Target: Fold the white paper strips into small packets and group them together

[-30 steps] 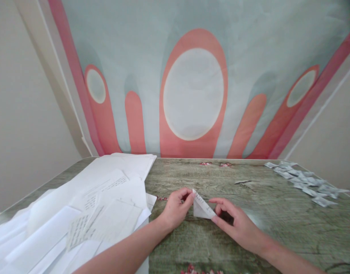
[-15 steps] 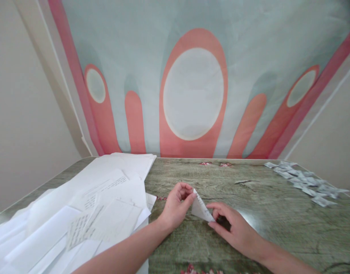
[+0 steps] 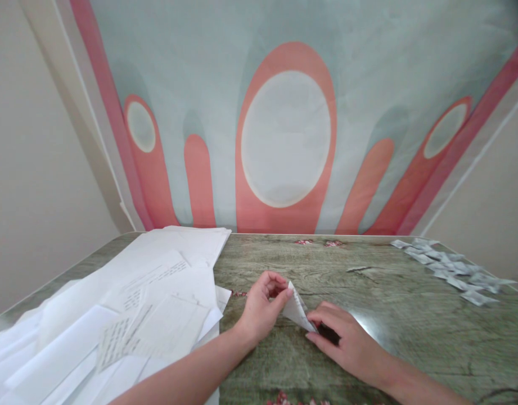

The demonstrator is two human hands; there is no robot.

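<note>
A small folded piece of printed paper (image 3: pixel 296 310), roughly triangular, is held just above the wood-grain table between both hands. My left hand (image 3: pixel 265 306) pinches its upper left corner between thumb and fingers. At the lower right corner, the thumb and forefinger of my right hand (image 3: pixel 341 334) close on the paper. Faint lines of print show along its slanted edge. The fingertips hide part of both corners.
White sheets and printed scraps (image 3: pixel 166 326) lie heaped over the table's left side. Several small folded paper pieces (image 3: pixel 453 264) sit at the right far edge. The wood-grain table (image 3: pixel 410 309) meets a wall with a coral and grey-green backdrop (image 3: pixel 279 219).
My right thumb and forefinger have closed on the paper's lower right corner, shifting slightly left. The paper has tilted a little; my left hand keeps its pinch.
</note>
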